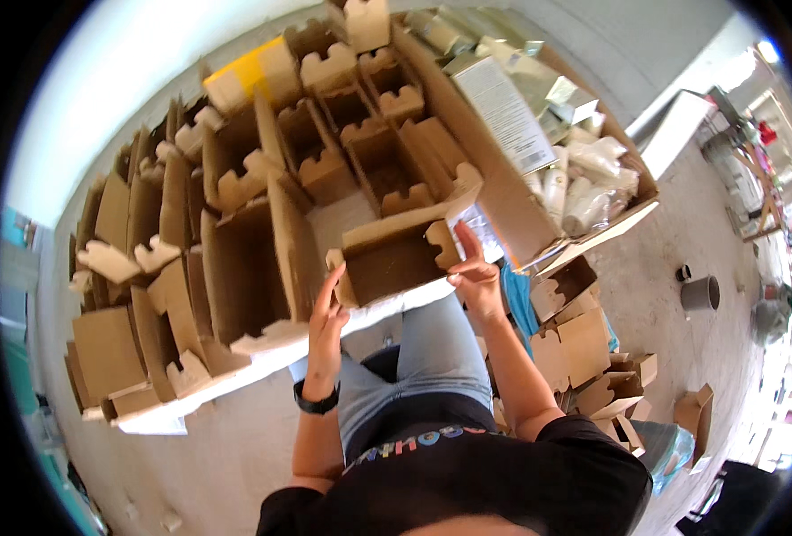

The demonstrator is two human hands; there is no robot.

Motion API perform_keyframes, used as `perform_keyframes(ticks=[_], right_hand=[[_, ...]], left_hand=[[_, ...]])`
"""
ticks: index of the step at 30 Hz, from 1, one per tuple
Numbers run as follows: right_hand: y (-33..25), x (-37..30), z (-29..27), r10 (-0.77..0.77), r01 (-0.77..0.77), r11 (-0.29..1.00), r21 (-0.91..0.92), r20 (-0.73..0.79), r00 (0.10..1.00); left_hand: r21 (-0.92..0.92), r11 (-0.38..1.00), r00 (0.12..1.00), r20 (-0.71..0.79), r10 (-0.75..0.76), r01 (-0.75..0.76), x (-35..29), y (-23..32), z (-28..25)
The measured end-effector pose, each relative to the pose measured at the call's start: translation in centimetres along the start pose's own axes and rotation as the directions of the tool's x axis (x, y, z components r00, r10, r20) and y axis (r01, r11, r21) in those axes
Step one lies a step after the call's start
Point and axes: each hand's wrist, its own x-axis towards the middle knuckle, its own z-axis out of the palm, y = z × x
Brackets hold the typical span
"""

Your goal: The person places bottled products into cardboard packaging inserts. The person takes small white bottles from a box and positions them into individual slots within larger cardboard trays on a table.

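Observation:
In front of my body, a small open cardboard box (pixel 391 265) with notched end flaps sits at the near edge of the work surface, its hollow side up. At its left end, my left hand (pixel 326 335) grips the flap with fingertips, a dark band round the wrist. My right hand (pixel 476 281) holds the right end, thumb low and index finger raised along it. Several similar open cardboard boxes (pixel 249 268) stand in rows to the left and beyond. A strip of pale surface (pixel 338 219) shows just behind the held box.
A large carton (pixel 512 210) at the right holds plastic-wrapped items and a white printed box (pixel 503 112). Yellow tape crosses a box (pixel 253 76) at the back. More cardboard boxes (pixel 583 348) lie on the floor at right, with a grey cylinder (pixel 700 293) farther off.

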Motion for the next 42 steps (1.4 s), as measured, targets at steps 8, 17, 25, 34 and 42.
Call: perform_keyframes(ticks=[8,17,25,34,42], right_hand=[[1.4,-0.8,1.0,0.163,-0.169,0.978,-0.122,-0.061,0.985],[-2.8,1.4,4.4,0.078,-0.116,0.618,-0.777,-0.086,0.993],[-3.8,1.8,6.4,0.168,-0.179,0.256,-0.950,-0.138,0.976],[-1.8,-0.3,2.2,-0.022,-0.122,0.500,-0.857,-0.153,0.988],[-13.9,4.8,0.5,-0.514,0.050,0.182,-0.982,-0.051,0.856]], left_hand=[[0.235,0.968,0.970,-0.203,0.136,-0.087,1.2,-2.4,2.9],[0.080,0.994,0.964,-0.250,0.090,-0.072,1.4,-2.6,2.5],[0.248,0.926,0.939,-0.121,0.322,-0.285,0.8,-3.8,2.8],[0.689,0.687,0.959,0.036,0.283,-0.229,0.3,-5.8,1.5],[0.534,0.834,0.980,-0.050,0.195,-0.139,0.4,-5.9,1.6]])
